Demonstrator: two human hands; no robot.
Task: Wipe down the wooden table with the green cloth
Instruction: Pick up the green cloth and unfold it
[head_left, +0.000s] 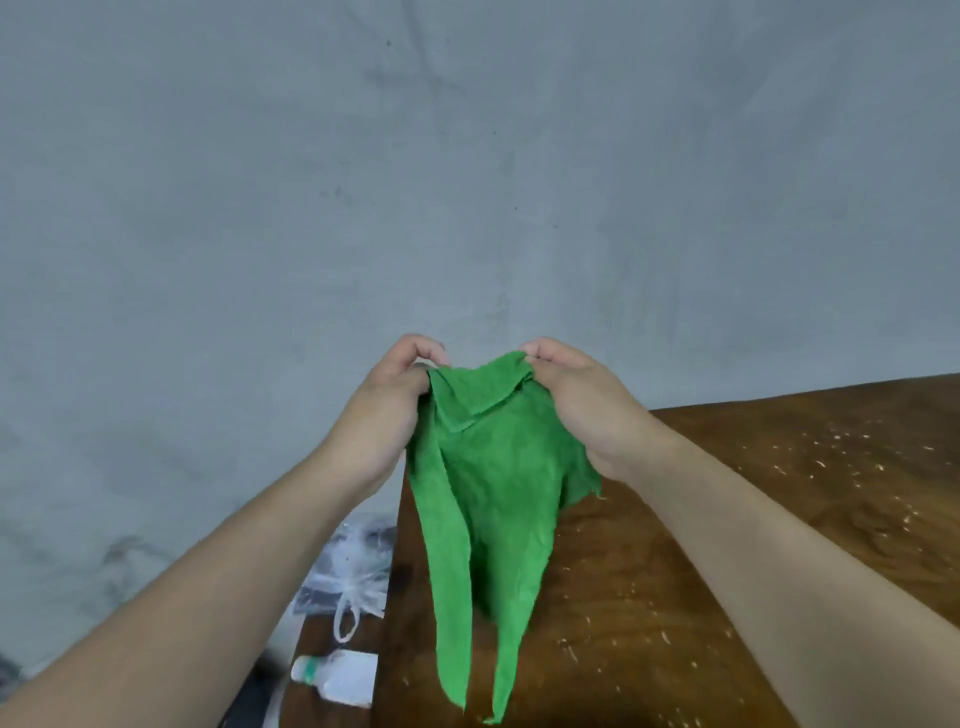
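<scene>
I hold the green cloth (488, 499) up in the air in front of me with both hands. My left hand (389, 410) pinches its top left edge and my right hand (582, 405) grips its top right corner. The cloth hangs down in long folds, two tails dangling over the left part of the wooden table (753, 545). The brown tabletop is speckled with small pale crumbs or shavings, mostly to the right of the cloth.
A grey concrete wall (467, 182) fills the upper view behind the table. Left of the table, lower down, lie a clear plastic bag (353, 571) and a small white bottle with a green band (337, 675) on a darker wooden surface.
</scene>
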